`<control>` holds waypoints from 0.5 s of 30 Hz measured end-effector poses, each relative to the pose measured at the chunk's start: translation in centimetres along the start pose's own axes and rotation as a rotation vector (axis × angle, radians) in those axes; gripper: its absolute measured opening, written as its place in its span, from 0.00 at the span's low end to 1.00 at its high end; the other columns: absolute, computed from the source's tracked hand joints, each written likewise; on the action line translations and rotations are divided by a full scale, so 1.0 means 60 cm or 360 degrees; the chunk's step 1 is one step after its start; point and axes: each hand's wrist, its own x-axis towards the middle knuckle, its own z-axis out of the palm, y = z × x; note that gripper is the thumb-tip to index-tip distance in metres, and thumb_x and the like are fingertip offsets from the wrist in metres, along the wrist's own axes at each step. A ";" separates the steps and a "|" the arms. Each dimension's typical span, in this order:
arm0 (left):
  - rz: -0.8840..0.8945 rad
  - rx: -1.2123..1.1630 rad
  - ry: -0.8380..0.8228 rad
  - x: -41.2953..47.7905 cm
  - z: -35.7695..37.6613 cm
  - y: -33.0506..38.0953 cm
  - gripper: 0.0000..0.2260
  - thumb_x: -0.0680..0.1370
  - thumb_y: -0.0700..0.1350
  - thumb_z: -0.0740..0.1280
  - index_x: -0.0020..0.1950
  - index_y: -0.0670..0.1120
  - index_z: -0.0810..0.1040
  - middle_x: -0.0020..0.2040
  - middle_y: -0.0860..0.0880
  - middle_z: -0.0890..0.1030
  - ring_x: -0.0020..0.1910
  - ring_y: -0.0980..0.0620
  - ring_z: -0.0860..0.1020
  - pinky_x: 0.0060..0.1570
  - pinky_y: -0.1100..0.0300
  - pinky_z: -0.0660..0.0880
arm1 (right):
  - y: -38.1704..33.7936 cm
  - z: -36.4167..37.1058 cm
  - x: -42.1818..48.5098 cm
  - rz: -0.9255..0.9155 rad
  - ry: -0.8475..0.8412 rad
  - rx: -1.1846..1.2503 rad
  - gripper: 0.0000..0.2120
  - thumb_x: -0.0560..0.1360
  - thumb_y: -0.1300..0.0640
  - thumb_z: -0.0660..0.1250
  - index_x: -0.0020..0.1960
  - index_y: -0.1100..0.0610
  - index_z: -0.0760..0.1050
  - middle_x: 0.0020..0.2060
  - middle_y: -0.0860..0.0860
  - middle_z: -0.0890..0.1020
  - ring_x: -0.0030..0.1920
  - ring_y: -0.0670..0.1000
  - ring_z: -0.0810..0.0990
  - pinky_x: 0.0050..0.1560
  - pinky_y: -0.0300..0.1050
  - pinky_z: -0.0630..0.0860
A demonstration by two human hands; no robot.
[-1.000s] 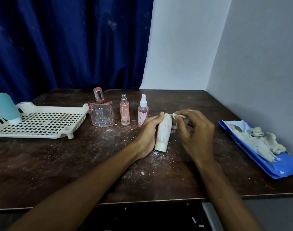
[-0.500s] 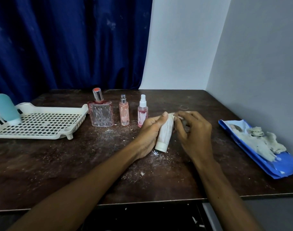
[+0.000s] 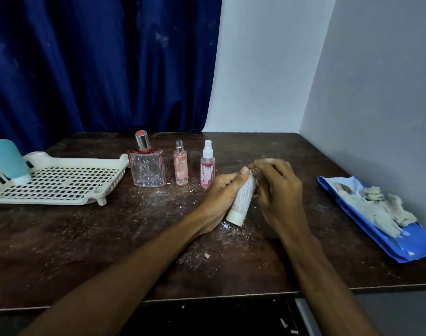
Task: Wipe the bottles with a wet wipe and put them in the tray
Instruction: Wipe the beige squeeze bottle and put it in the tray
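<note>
Gripping the white bottle [image 3: 242, 200] tilted, cap lowest, the left hand [image 3: 219, 197] sits beside the right hand [image 3: 279, 190], which pinches a wet wipe [image 3: 253, 171] at the bottle's top. A pink spray bottle [image 3: 207, 166] stands just beyond the left hand; the tray [image 3: 44, 200] lies well leftward across bare table [image 3: 86, 238].

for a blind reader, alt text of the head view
Left hand holds a white bottle tilted on a table; right hand pinches a wipe at its top. Three pink bottles stand behind, a teal bottle in a tray.

white ribbed bottle [image 3: 243, 198], teal bottle [image 3: 9, 161], cream slotted tray [image 3: 69, 200], navy curtain [image 3: 98, 64]
</note>
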 end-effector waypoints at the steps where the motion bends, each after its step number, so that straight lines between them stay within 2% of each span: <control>1: 0.0000 0.0012 -0.0002 0.000 -0.001 0.001 0.17 0.84 0.49 0.59 0.55 0.37 0.80 0.44 0.46 0.83 0.40 0.56 0.81 0.40 0.65 0.77 | -0.002 0.000 0.000 -0.0013 -0.0014 0.0010 0.11 0.76 0.65 0.63 0.54 0.66 0.81 0.48 0.60 0.81 0.49 0.54 0.78 0.56 0.23 0.65; 4: -0.0011 0.0033 -0.0014 -0.001 -0.002 0.003 0.18 0.84 0.49 0.58 0.57 0.37 0.80 0.43 0.47 0.83 0.40 0.56 0.81 0.40 0.65 0.77 | -0.004 -0.001 -0.001 0.0021 -0.0052 -0.0058 0.16 0.75 0.59 0.59 0.53 0.66 0.82 0.47 0.59 0.81 0.48 0.56 0.78 0.51 0.28 0.68; 6: -0.0008 0.0010 -0.0008 -0.001 -0.001 0.003 0.18 0.84 0.48 0.57 0.61 0.36 0.78 0.45 0.46 0.85 0.43 0.55 0.83 0.43 0.64 0.79 | 0.000 -0.002 -0.003 0.0075 -0.0067 -0.0167 0.12 0.74 0.63 0.63 0.52 0.65 0.82 0.46 0.60 0.81 0.47 0.58 0.78 0.49 0.32 0.68; 8: 0.0002 -0.0049 0.0009 0.001 -0.003 0.003 0.19 0.84 0.49 0.58 0.66 0.36 0.75 0.52 0.41 0.84 0.50 0.49 0.83 0.52 0.58 0.80 | 0.007 -0.006 -0.005 0.0143 -0.0049 -0.0179 0.10 0.72 0.69 0.68 0.52 0.64 0.82 0.47 0.58 0.81 0.48 0.57 0.78 0.50 0.27 0.65; 10: 0.0006 -0.0142 0.0042 0.004 -0.007 0.004 0.20 0.84 0.49 0.57 0.68 0.36 0.73 0.55 0.38 0.83 0.53 0.46 0.82 0.59 0.53 0.79 | 0.010 -0.011 -0.004 0.0193 -0.0004 -0.0115 0.09 0.74 0.69 0.68 0.52 0.62 0.82 0.48 0.56 0.82 0.49 0.53 0.78 0.52 0.22 0.63; 12: -0.0010 -0.0223 0.0100 0.008 -0.009 0.004 0.20 0.85 0.49 0.55 0.67 0.36 0.74 0.56 0.37 0.82 0.54 0.44 0.82 0.61 0.50 0.78 | 0.007 -0.011 -0.004 0.0198 0.0019 -0.0062 0.08 0.75 0.67 0.68 0.53 0.60 0.82 0.48 0.54 0.83 0.49 0.52 0.79 0.54 0.22 0.64; 15: -0.0018 -0.0275 0.0192 0.011 -0.008 0.003 0.20 0.85 0.50 0.54 0.65 0.38 0.76 0.57 0.39 0.82 0.55 0.44 0.81 0.59 0.49 0.77 | -0.001 -0.009 -0.004 0.0162 0.0007 0.0015 0.08 0.76 0.66 0.70 0.53 0.60 0.82 0.49 0.52 0.84 0.49 0.50 0.80 0.54 0.28 0.69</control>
